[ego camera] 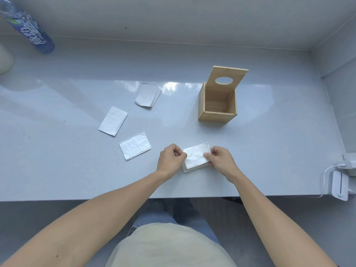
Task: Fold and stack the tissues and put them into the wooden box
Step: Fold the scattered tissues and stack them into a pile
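A folded white tissue point(195, 156) lies on a small stack near the table's front edge. My left hand point(170, 159) pinches its left end and my right hand point(221, 160) pinches its right end. Three more folded tissues lie to the left: one close by point(135, 146), one farther left point(113, 121), one toward the back point(148, 95). The wooden box point(217, 117) stands open behind my hands, slightly right, with its lid point(227, 79) tipped up; the lid has an oval hole. The box looks empty.
A blue plastic bottle point(28, 27) lies at the back left beside a pale round object point(4, 58). White chargers with a cable point(339, 185) sit at the table's right front corner. A wall closes the right side.
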